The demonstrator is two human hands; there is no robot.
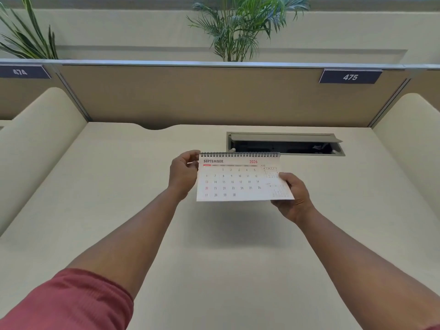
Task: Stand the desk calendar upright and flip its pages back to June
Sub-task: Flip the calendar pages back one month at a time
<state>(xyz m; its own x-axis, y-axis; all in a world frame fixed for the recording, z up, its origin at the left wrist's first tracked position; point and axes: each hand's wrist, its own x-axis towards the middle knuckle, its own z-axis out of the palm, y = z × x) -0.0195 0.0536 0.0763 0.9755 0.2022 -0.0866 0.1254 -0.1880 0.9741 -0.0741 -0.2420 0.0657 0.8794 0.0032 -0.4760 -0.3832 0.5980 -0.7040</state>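
While the desk calendar (238,179) is held above the bare cream desk (119,198), its shadow falling on open surface below, the left hand (183,173) pinches the top-left corner by the spiral binding and the right hand (294,198) grips the bottom-right corner. Its page reads SEPTEMBER 2026. The small side grids are too faint to read. Behind, the cable tray (285,144) stands open, its contents dark and indistinct.

One calendar (238,179) — two hands, left (183,173) and right (294,198). Two plants (240,22) (23,36), two number signs (350,76) (22,72) — one desk (119,186), one cable hatch (285,143).
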